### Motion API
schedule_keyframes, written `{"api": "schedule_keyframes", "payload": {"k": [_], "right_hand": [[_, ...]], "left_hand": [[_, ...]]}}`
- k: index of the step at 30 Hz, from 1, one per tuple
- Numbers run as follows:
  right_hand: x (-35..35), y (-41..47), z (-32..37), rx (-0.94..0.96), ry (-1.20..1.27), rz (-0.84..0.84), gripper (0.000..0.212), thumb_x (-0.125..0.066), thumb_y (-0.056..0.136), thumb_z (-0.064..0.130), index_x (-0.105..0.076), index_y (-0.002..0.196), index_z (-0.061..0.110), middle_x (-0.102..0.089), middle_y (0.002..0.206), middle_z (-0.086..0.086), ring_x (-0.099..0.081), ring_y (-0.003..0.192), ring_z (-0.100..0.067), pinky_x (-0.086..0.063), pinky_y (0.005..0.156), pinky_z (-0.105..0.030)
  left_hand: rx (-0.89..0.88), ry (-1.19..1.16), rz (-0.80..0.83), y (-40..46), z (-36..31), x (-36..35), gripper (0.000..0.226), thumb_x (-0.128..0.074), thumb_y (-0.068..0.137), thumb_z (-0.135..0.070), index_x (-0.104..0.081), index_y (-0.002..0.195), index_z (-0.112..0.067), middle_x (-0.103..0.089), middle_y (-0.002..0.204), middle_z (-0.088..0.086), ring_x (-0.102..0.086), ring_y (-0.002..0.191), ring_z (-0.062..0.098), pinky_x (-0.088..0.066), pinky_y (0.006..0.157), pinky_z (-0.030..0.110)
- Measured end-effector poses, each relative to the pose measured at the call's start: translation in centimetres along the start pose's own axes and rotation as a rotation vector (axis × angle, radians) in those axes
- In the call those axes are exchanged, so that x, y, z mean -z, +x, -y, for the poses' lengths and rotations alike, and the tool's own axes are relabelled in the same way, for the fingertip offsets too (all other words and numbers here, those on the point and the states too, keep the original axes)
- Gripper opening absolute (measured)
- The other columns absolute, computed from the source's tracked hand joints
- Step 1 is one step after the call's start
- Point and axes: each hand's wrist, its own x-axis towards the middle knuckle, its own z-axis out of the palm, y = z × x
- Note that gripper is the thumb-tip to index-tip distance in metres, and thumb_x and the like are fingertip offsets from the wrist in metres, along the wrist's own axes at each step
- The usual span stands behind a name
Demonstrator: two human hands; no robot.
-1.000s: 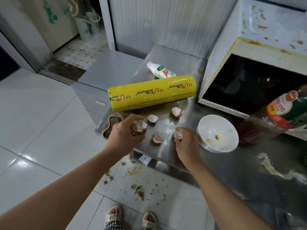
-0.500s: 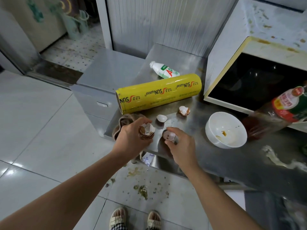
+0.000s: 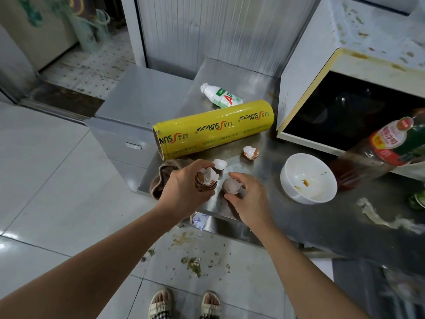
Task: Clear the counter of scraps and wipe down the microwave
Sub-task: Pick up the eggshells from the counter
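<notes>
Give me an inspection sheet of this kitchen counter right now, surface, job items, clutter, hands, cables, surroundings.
Surface: steel counter, smeared; pale spill at right.
Job's things: stacked eggshells in left hand; one eggshell half in right hand; two loose shells on the counter; brown rag at the counter edge; microwave stained, door open.
Clutter: yellow wrap roll lying down; small white bottle on its side; dirty white bowl; sauce bottle.
Grippers: left hand holds the stack; right hand pinches the shell half.
Cables: nothing seen.
Surroundings: scraps on tiled floor; open doorway behind.
</notes>
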Motion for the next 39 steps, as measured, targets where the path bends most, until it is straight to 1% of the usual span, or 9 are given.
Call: {"api": "schedule_keyframes", "payload": {"k": [3, 6, 9, 11, 14, 20, 25, 30, 39], "right_hand": [[0.3, 0.0, -0.2, -0.039, 0.068, -0.024, 0.05, -0.077, 0.072, 0.011, -0.061, 0.119, 0.017, -0.059, 0.115, 0.004, -0.053, 0.105, -0.012, -0.04, 0.093, -0.022], [1.2, 0.1, -0.7, -0.124, 0.086, -0.114, 0.04, -0.07, 0.077, 0.008, -0.061, 0.115, 0.017, -0.057, 0.107, 0.006, -0.052, 0.094, -0.008, -0.039, 0.085, -0.019], [1.8, 0.7, -1.5, -0.197, 0.007, -0.182, 0.028, -0.062, 0.079, -0.003, -0.066, 0.103, 0.012, -0.063, 0.1, -0.003, -0.054, 0.082, -0.008, -0.046, 0.08, -0.02], [1.8, 1.1, -1.9, -0.229, -0.046, -0.169, 0.02, -0.063, 0.081, -0.003, -0.069, 0.095, 0.01, -0.065, 0.094, -0.006, -0.055, 0.077, -0.01, -0.049, 0.079, -0.024], [1.6, 1.6, -2.2, -0.233, -0.08, -0.109, 0.01, -0.068, 0.082, 0.006, -0.072, 0.09, 0.011, -0.067, 0.091, -0.002, -0.056, 0.076, -0.009, -0.043, 0.075, -0.018], [0.9, 1.9, -2.1, -0.214, -0.114, -0.087, 0.002, -0.069, 0.082, 0.01, -0.071, 0.082, 0.011, -0.057, 0.081, 0.005, -0.054, 0.075, -0.01, -0.043, 0.072, -0.019], [0.6, 2.7, -2.2, -0.219, -0.16, -0.031, 0.011, -0.064, 0.084, 0.004, -0.067, 0.076, 0.011, -0.058, 0.08, 0.004, -0.052, 0.071, -0.009, -0.046, 0.073, -0.023], [0.6, 2.8, -2.7, -0.186, -0.254, 0.007, 0.015, -0.055, 0.089, 0.004, -0.063, 0.078, 0.009, -0.062, 0.089, -0.006, -0.057, 0.084, -0.02, -0.047, 0.077, -0.029], [2.4, 0.2, -0.4, -0.105, 0.044, -0.086, 0.022, -0.054, 0.09, 0.006, -0.057, 0.073, 0.019, -0.055, 0.08, 0.011, -0.051, 0.078, -0.004, -0.037, 0.072, -0.009]], "left_hand": [[-0.016, 0.0, 0.003, 0.1, 0.0, -0.2, 0.054, -0.079, 0.07, -0.017, -0.059, 0.119, -0.026, -0.067, 0.107, -0.004, -0.055, 0.086, 0.003, -0.036, 0.066, 0.0], [-0.018, -0.004, 0.0, 0.3, 0.0, -0.4, 0.056, -0.08, 0.07, -0.018, -0.059, 0.12, -0.025, -0.067, 0.108, -0.002, -0.061, 0.093, 0.009, -0.04, 0.076, 0.011], [-0.016, -0.018, -0.016, 0.7, -0.1, -0.6, 0.055, -0.08, 0.069, -0.017, -0.059, 0.119, -0.025, -0.068, 0.108, -0.001, -0.062, 0.095, 0.012, -0.04, 0.077, 0.012], [-0.024, -0.017, -0.017, 0.9, -0.1, -0.6, 0.055, -0.081, 0.069, -0.017, -0.06, 0.119, -0.024, -0.068, 0.108, 0.0, -0.061, 0.092, 0.01, -0.038, 0.075, 0.009], [-0.041, -0.017, -0.01, 1.2, 0.0, -0.6, 0.055, -0.08, 0.069, -0.017, -0.059, 0.119, -0.023, -0.068, 0.108, 0.0, -0.057, 0.089, 0.006, -0.038, 0.073, 0.008], [-0.056, -0.016, -0.004, 1.4, 0.1, -0.5, 0.054, -0.08, 0.069, -0.018, -0.059, 0.119, -0.025, -0.068, 0.106, 0.0, -0.056, 0.087, 0.006, -0.039, 0.074, 0.011], [-0.055, -0.002, 0.003, 1.4, 0.1, -0.3, 0.053, -0.079, 0.07, -0.018, -0.059, 0.119, -0.025, -0.067, 0.108, -0.001, -0.057, 0.089, 0.006, -0.036, 0.07, 0.0], [-0.058, 0.019, 0.001, 1.2, 0.0, -0.1, 0.053, -0.079, 0.07, -0.019, -0.059, 0.119, -0.025, -0.067, 0.109, -0.002, -0.051, 0.087, 0.002, -0.032, 0.066, -0.007], [-0.045, 0.025, -0.021, 0.8, -0.2, 0.3, 0.053, -0.08, 0.07, -0.019, -0.059, 0.119, -0.024, -0.066, 0.109, -0.003, -0.048, 0.087, 0.002, -0.031, 0.063, -0.006]]}}
